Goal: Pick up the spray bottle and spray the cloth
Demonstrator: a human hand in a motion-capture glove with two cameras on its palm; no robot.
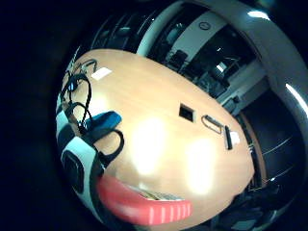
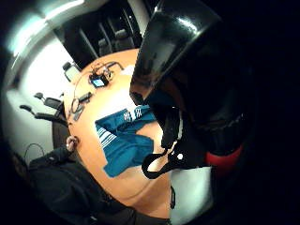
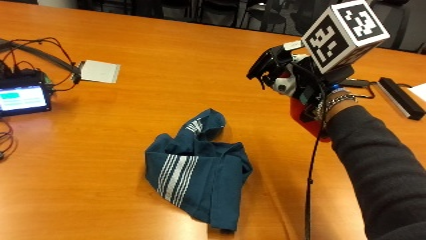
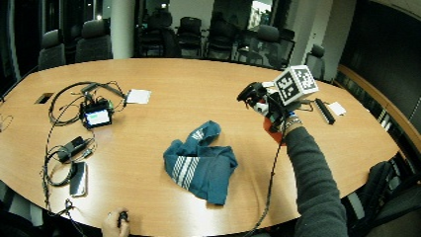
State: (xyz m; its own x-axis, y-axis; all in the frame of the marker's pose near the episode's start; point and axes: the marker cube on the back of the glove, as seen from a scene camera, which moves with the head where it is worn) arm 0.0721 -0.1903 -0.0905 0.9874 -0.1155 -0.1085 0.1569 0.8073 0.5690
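Spray bottle held up in the gloved hand, beside the crumpled cloth

Nearest in the outside view, the teal cloth [image 3: 198, 172] with white stripes lies bunched on the wooden tabletop [image 3: 166, 65], one corner folded up. Just past it and to its side, the right hand [image 3: 303, 82] is raised above the tabletop with its fingers curled round the spray bottle [image 3: 307, 117], whose red body shows below the glove and whose black head points out over the tabletop, toward the cloth's side; bottle and cloth are apart. In the thumb side palm view the bottle's black head fills much of the picture, the cloth below it. Farther off, a small screen [image 3: 23, 97] with cables and a white card [image 3: 100, 71] lie on the tabletop.
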